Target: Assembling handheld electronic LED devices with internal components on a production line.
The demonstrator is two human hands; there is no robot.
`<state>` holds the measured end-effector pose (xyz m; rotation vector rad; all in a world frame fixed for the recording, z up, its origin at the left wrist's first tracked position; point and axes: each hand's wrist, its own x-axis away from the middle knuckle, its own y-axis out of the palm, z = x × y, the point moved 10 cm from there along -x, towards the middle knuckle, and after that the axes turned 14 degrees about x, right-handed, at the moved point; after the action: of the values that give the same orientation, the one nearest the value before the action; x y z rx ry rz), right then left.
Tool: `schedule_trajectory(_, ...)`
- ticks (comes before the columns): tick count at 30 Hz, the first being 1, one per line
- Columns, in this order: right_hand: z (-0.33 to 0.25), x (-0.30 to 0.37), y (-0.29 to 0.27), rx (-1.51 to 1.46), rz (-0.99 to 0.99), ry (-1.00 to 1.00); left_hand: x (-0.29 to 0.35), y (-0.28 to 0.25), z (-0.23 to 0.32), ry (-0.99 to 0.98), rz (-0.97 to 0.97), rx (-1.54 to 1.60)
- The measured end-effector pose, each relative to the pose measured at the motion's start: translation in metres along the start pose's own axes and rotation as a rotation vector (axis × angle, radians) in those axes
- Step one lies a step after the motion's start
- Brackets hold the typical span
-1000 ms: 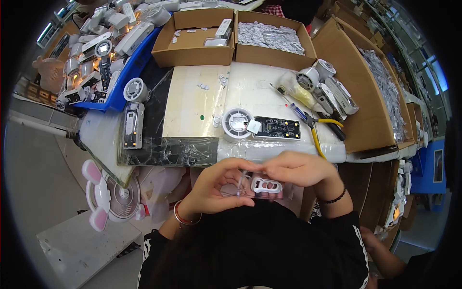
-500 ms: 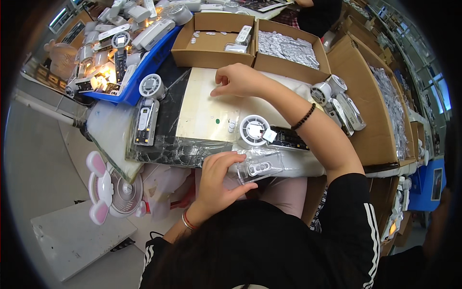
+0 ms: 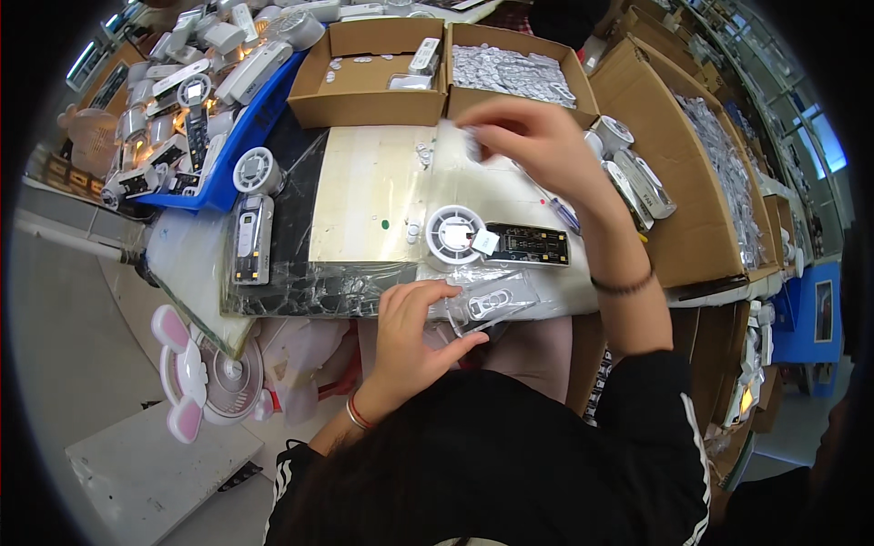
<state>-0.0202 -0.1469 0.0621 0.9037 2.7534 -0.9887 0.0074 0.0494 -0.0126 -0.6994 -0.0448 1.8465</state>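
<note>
The desk [image 3: 369,196] has a brown box [image 3: 466,96] at the far side. The right hand [image 3: 528,141] is near that box, farther right than half a second ago. A small white thing [image 3: 472,146] is by its fingertips, too blurry to tell if it is pinched. The left hand [image 3: 408,332] still grips one end of the clear case [image 3: 517,289] at the desk's near edge. A white piece [image 3: 490,305] shows in the case.

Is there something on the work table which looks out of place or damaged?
Nothing looks clearly damaged. A few small white pieces lie loose on the cream sheet, which looks odd because many similar-looking ones lie in a cardboard box beyond it.
</note>
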Motion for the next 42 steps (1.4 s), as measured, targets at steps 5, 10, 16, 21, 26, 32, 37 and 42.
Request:
schedule_trajectory(5, 0.019, 0.113, -0.017, -0.494, 0.241, 0.351, -0.007, 0.015, 0.005, 0.003, -0.033, -0.001)
schedule_trajectory(10, 0.031, 0.154, -0.008, -0.602, 0.296, 0.398, -0.012, 0.028, 0.011, 0.03, -0.002, -0.001)
schedule_trajectory(16, 0.036, 0.168, -0.004, -0.692, 0.314, 0.415, -0.012, 0.033, 0.007, 0.012, 0.001, -0.116)
schedule_trajectory(21, 0.043, 0.183, 0.005, -0.193, 0.307, 0.383, -0.013, 0.035, 0.007, 0.024, -0.038, -0.15)
schedule_trajectory(26, 0.034, 0.181, 0.017, 0.093, 0.34, 0.294, -0.012, 0.035, 0.007, 0.024, -0.054, -0.157)
schedule_trajectory(32, 0.027, 0.181, 0.012, 0.285, 0.352, 0.287, -0.011, 0.037, 0.005, 0.038, -0.07, -0.151)
schedule_trajectory(37, 0.004, 0.179, 0.012, 0.507, 0.282, -0.055, -0.01, 0.036, 0.008, 0.072, -0.069, -0.169)
schedule_trajectory(42, 0.003, 0.184, 0.022, 0.651, 0.191, -0.083, -0.011, 0.038, 0.008, 0.072, -0.079, -0.18)
